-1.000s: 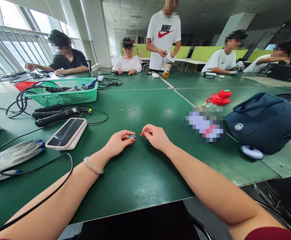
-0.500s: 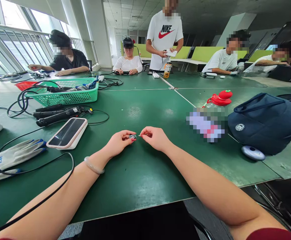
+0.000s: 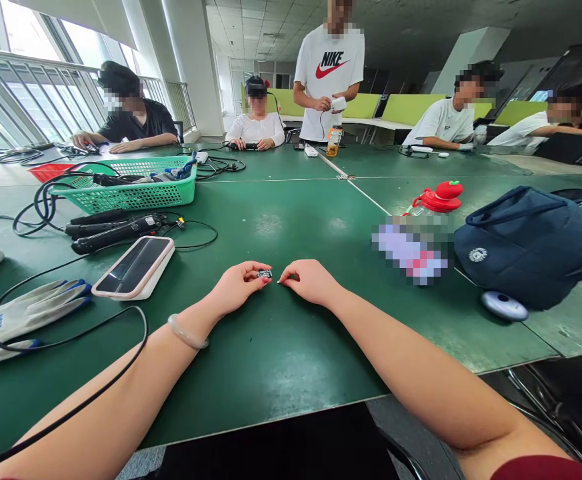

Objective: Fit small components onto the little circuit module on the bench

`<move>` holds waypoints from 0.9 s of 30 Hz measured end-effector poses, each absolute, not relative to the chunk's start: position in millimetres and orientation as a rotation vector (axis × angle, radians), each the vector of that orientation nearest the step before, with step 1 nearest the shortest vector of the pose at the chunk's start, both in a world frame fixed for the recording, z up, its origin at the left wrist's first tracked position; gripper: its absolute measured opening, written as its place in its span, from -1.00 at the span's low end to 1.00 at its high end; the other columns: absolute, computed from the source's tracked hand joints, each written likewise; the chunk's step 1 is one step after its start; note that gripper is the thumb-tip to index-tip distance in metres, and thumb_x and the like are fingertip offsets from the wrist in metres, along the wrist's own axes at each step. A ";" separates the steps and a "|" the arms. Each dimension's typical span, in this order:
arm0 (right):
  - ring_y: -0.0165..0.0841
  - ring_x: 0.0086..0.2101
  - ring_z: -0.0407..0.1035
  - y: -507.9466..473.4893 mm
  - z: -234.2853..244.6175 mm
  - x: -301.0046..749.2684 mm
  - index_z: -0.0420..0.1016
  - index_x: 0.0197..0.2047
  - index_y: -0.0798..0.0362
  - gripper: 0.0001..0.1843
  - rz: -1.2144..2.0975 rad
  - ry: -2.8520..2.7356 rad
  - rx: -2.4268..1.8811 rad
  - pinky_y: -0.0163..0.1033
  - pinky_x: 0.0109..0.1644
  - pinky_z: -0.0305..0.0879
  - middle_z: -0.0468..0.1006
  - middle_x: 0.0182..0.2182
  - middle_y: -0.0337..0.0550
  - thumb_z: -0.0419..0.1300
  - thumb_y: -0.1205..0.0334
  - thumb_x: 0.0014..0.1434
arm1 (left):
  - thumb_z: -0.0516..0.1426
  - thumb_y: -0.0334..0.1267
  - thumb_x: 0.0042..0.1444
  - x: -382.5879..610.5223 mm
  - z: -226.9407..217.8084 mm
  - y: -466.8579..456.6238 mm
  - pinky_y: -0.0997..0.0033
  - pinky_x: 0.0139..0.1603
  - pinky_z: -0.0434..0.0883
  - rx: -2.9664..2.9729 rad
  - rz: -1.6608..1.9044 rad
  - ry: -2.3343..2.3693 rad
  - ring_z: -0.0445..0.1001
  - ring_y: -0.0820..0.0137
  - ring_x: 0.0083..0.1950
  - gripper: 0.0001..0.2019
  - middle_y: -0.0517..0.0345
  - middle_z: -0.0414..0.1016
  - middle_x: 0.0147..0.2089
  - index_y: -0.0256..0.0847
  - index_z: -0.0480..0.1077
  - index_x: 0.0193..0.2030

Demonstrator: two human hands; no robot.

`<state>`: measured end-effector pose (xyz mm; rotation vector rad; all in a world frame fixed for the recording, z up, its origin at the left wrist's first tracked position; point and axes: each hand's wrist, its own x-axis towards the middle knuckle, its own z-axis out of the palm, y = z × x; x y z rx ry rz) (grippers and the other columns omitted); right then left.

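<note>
My left hand (image 3: 235, 288) pinches a small black-and-white patterned piece (image 3: 265, 274) between thumb and fingertips, just above the green table (image 3: 271, 360). A short gap to its right is my right hand (image 3: 311, 281), with thumb and forefinger pressed together. A tiny pale speck shows at those fingertips; whether it is a held thing or a fingernail I cannot make out. The two hands do not touch. A pale bangle (image 3: 187, 332) circles my left wrist.
On the left lie a phone (image 3: 135, 268), gloves (image 3: 31, 317), black cabled tools (image 3: 118, 230) and a green basket (image 3: 131, 193). To the right are a red-lidded bottle (image 3: 435, 200), a navy bag (image 3: 531, 247) and a white oval object (image 3: 504, 306). Several people are across the table.
My right hand has dipped slightly toward the table, its fingertips now lower than the patterned piece. The left hand holds still. Across the table, a standing person has turned a white device.
</note>
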<state>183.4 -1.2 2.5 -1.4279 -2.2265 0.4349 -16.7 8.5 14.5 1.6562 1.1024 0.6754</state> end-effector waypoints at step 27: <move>-0.39 -0.30 0.36 -3.4 2.7 180.6 0.53 -0.37 0.02 -0.85 0.298 -2.305 -1.612 -0.31 -0.26 0.18 0.51 -0.34 -0.20 0.15 0.31 0.19 | 0.18 -0.23 -0.01 -17.7 12.0 10.4 0.24 0.01 0.39 1.695 0.672 1.095 0.52 0.31 -0.10 -0.62 0.02 0.58 -0.14 -0.25 0.40 -0.01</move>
